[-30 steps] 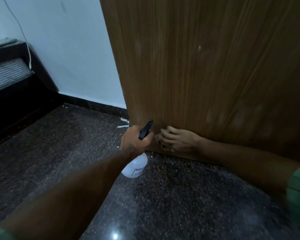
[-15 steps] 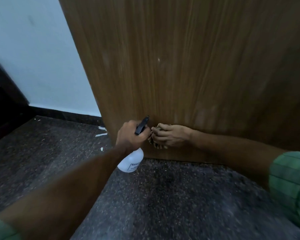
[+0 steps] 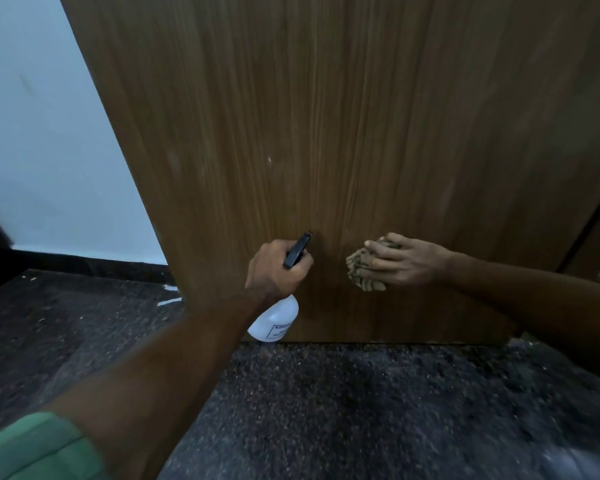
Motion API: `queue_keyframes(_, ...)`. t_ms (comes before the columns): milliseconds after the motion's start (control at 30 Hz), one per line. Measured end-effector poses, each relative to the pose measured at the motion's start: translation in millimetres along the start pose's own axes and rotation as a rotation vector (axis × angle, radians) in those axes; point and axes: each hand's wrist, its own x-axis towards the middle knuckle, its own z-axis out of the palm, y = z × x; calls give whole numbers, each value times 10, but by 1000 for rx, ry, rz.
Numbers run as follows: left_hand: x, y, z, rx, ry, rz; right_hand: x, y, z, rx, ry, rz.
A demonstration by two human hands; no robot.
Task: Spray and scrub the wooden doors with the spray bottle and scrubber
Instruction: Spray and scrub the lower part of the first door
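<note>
Brown wood-grain door fills the far side of the view, standing on dark speckled floor; pale wall at left. My left hand grasps the neck of the spray bottle, fingers curled round it, black nozzle close to the lower panel; white body hangs below my fist, near the door's bottom edge. My right hand presses the scrubber flat on the wood, fingers lying over it and gripping it, just right of the nozzle. Change noted: half a second ago the two hands were touching, low at the door's left edge; now they sit apart and the scrubber has travelled right along the panel. Judgement: scrubbing stroke under way across the bottom strip; higher wood not yet reached.
</note>
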Motion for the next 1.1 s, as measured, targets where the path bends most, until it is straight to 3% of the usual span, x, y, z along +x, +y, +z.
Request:
queue_keyframes(67,16,79,-2,-5,-2,21,-139,-26,52,22,54,-40)
queue_keyframes(200,62,184,-27,13,5,54,98,142,-40,-57,-33,-119)
queue_keyframes(433,220,302,-140,19,126,104,916,377,-395,-22,-13,140)
queue_keyframes(700,342,911,83,-64,47,145,-101,483,-471,-29,-86,190)
queue_keyframes(833,381,1299,257,-105,22,161,-653,655,-559,-6,-151,417)
queue_keyframes(967,409,1432,358,-118,5,156,-851,701,-542,-4,-93,689)
queue_keyframes(1100,405,1305,415,-90,-24,148,-822,376,-442,3,-49,729)
